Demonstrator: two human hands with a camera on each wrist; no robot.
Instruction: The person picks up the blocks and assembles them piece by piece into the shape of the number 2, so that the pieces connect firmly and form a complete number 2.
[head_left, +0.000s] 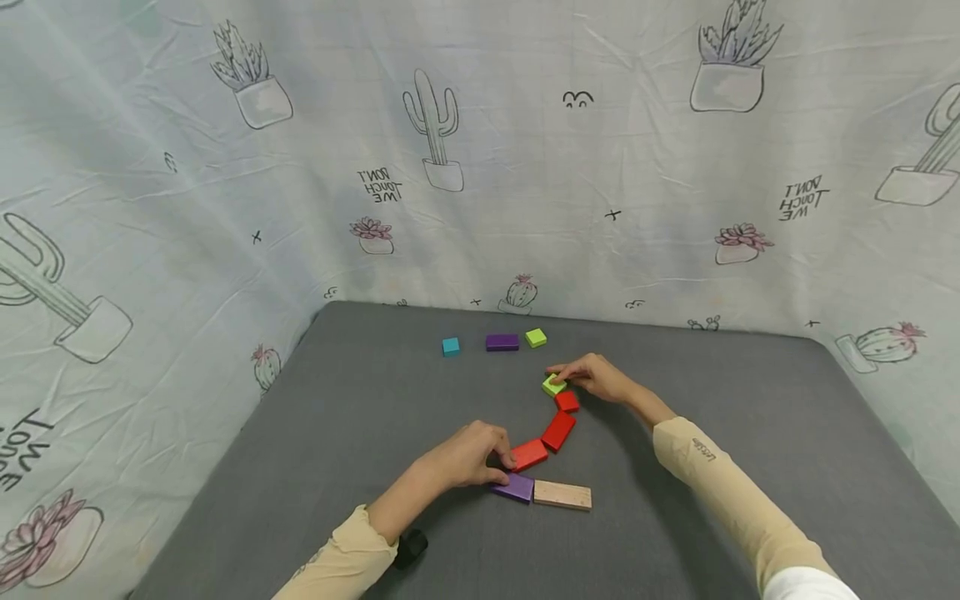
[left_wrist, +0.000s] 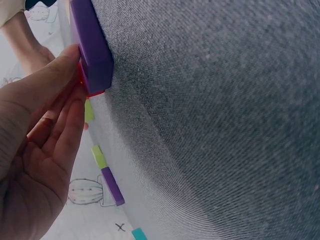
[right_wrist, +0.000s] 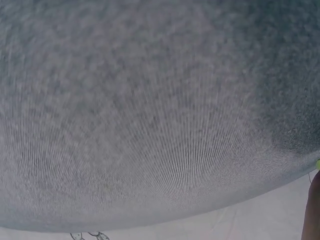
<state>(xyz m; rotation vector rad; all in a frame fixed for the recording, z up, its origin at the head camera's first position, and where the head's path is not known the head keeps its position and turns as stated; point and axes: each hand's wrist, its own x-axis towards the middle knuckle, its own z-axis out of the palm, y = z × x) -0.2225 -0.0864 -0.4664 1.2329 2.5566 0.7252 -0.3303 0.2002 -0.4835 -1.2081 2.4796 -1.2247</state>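
My left hand (head_left: 468, 454) pinches a purple block (head_left: 513, 488), with the thumb at its near left end and a fingertip by the adjoining red block (head_left: 529, 454). The left wrist view shows the thumb on the purple block (left_wrist: 95, 47) and the other fingers behind it. A plain wooden block (head_left: 562, 495) lies end to end with the purple one. Another red block (head_left: 558, 431) and a small red block (head_left: 567, 402) continue the curved row. At its far end my right hand (head_left: 596, 379) holds a small lime green block (head_left: 554, 385) between its fingertips.
Toward the back of the grey table (head_left: 360, 433) lie a small blue block (head_left: 451, 347), a second purple block (head_left: 502, 342) and another lime green block (head_left: 536, 337). A cactus-print cloth (head_left: 510, 208) hangs behind. A black object (head_left: 410, 548) sits by the left wrist.
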